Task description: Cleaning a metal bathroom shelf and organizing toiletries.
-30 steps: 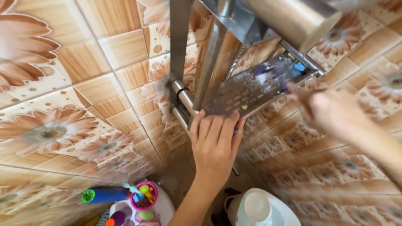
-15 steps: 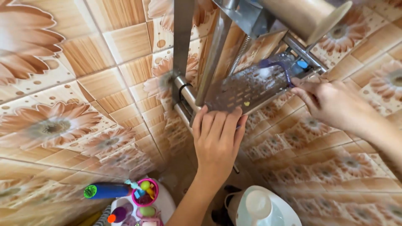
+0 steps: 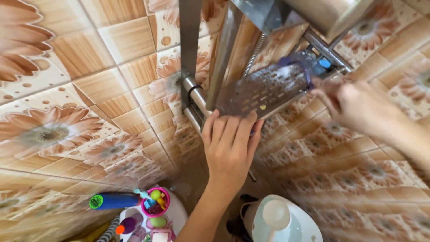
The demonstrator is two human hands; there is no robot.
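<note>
- White container (image 3: 280,222) with lid, bottom centre
- Left hand (image 3: 229,150), centre frame, fingers flat and together against the perforated metal shelf's (image 3: 264,92) lower edge
- Right hand (image 3: 354,105), blurred at right, touches the shelf's far end; its grip cannot be told

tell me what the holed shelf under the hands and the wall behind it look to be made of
The perforated shelf looks like metal, probably stainless steel: grey, shiny, with punched holes and wall reflections. The left hand rests its fingers on the front edge; the right hand is at its far end. The wall looks like glazed ceramic tile: glossy printed flower and wood patterns with grout lines.
</note>
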